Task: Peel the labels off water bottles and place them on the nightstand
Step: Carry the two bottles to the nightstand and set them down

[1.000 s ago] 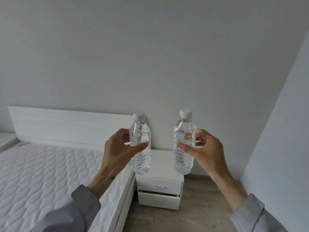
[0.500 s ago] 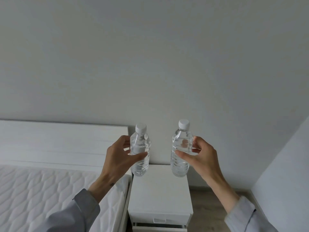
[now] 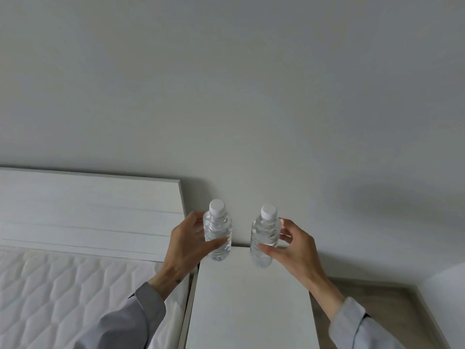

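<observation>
Two clear water bottles with white caps and no labels are upright at the back of the white nightstand (image 3: 249, 306). My left hand (image 3: 187, 245) wraps the left bottle (image 3: 218, 230) with thumb in front and fingers behind. My right hand (image 3: 293, 248) grips the right bottle (image 3: 264, 235) the same way. Both bottle bases are at or just above the nightstand's top, near its rear edge by the wall; I cannot tell if they touch it.
A white headboard (image 3: 88, 210) and a quilted white mattress (image 3: 63, 298) lie left of the nightstand. A plain grey wall stands right behind the bottles. Wooden floor (image 3: 387, 311) and a second wall are at the right.
Both hands have carried the bottles forward and down toward the back of the nightstand. The nightstand's top now fills the lower middle, and its drawers are out of view.
</observation>
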`<state>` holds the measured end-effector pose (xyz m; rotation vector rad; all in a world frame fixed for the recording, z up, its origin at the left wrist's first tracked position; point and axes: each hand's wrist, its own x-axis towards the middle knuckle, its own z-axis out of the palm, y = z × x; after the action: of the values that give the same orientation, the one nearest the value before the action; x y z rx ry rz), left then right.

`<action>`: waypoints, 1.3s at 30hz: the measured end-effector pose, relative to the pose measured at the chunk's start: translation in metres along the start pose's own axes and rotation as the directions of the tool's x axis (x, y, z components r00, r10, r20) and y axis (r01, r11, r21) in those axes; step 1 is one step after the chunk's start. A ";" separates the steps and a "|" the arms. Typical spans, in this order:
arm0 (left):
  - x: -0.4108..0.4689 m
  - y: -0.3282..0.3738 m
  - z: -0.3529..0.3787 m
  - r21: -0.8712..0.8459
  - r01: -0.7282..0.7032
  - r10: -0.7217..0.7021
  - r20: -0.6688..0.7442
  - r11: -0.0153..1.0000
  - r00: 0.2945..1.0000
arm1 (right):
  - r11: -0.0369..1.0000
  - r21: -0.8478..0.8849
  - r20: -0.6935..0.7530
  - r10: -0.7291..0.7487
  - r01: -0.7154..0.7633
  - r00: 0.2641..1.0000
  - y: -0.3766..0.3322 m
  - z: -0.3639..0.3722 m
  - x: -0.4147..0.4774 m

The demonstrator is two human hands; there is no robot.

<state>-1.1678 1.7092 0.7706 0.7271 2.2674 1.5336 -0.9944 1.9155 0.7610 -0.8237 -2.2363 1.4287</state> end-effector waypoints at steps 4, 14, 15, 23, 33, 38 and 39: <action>0.049 -0.087 0.034 0.000 0.011 -0.011 0.055 1.000 0.998 | 0.999 -0.004 0.014 0.041 -0.041 0.999 0.079 0.047 0.049; 0.137 -0.318 0.112 0.007 0.050 -0.050 0.200 0.999 0.978 | 0.996 0.022 0.083 0.088 -0.090 0.993 0.277 0.160 0.132; 0.142 -0.334 0.118 0.009 0.044 -0.045 0.219 0.999 0.975 | 0.996 0.023 0.089 0.089 -0.092 0.992 0.293 0.169 0.137; 0.165 -0.401 0.145 -0.013 0.037 -0.032 0.270 0.999 0.962 | 0.994 0.058 0.168 0.078 -0.089 0.983 0.343 0.199 0.163; 0.165 -0.413 0.150 -0.045 -0.004 0.017 0.303 0.999 0.953 | 0.992 0.102 0.244 0.045 -0.072 0.969 0.352 0.199 0.168; 0.164 -0.408 0.146 0.031 -0.085 0.070 0.342 0.996 0.937 | 0.997 0.053 0.259 0.046 -0.061 0.965 0.351 0.198 0.164; 0.164 -0.406 0.145 0.063 -0.118 0.089 0.346 0.991 0.934 | 0.997 0.048 0.250 0.051 -0.065 0.967 0.352 0.198 0.164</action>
<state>-1.3240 1.7919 0.3451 1.0630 2.0665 1.2437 -1.1364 1.9955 0.3573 -0.7319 -2.3565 1.6975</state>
